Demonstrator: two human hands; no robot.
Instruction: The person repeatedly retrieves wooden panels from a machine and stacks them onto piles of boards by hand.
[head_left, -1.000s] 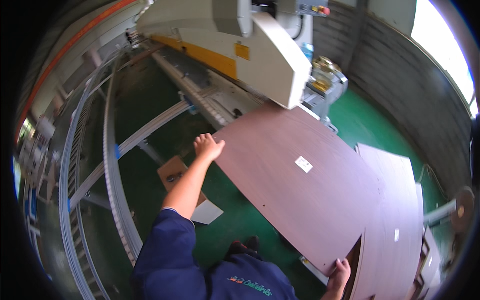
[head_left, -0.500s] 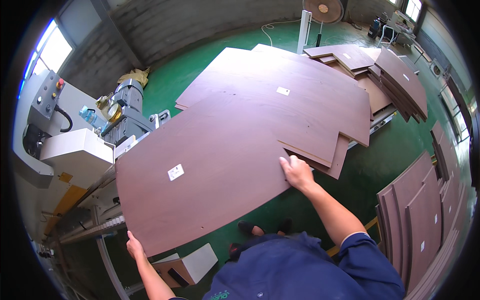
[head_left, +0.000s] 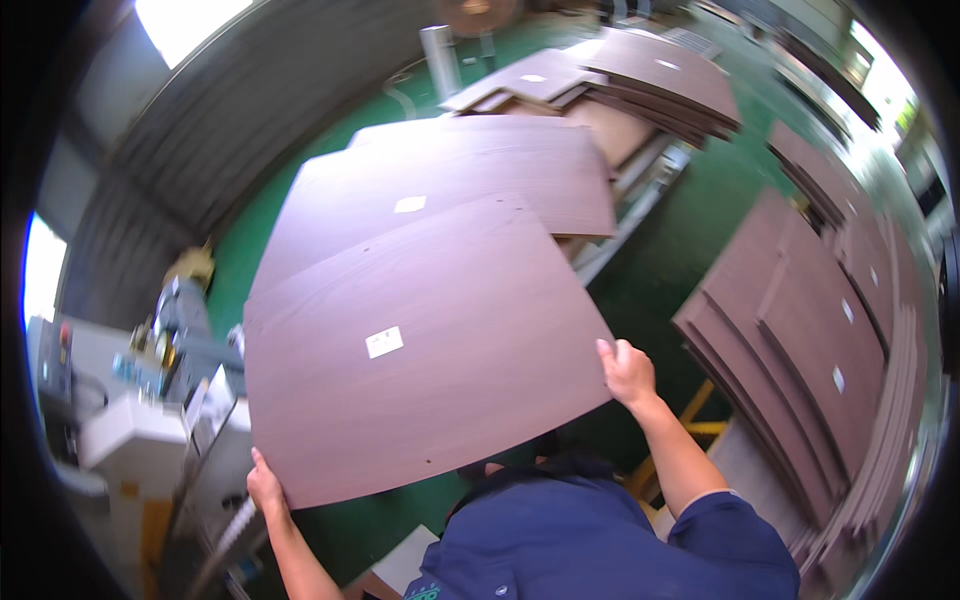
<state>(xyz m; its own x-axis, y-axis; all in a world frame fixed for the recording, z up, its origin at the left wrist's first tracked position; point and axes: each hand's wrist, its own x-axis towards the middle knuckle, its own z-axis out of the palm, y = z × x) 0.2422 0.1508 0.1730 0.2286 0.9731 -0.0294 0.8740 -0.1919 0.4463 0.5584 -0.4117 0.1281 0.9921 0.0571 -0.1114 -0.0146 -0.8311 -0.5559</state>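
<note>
Between my hands is a large brown wooden panel (head_left: 470, 390) with a small white label (head_left: 384, 342) on its upper face. My left hand (head_left: 266, 482) grips its near left corner, thumb on top. On the right edge, my right hand (head_left: 628, 372) is closed with the thumb on top; the fingers under the board are partly hidden. The panel's far part overlaps other brown boards (head_left: 520, 160) lying beyond it, one of which also bears a white label. Whether it touches them I cannot tell.
More panels (head_left: 660, 80) lie stacked at the back right. Several boards (head_left: 830, 340) lean in rows on my right beside a yellow frame (head_left: 700, 410). At left stands a machine (head_left: 130, 440) with a motor. An open carton (head_left: 400, 565) is near my feet on the green floor.
My view has swung to the right. The held panel has come away from the machine on the left and turned, its right edge now farther from the stacked boards. Both hands keep their grip.
</note>
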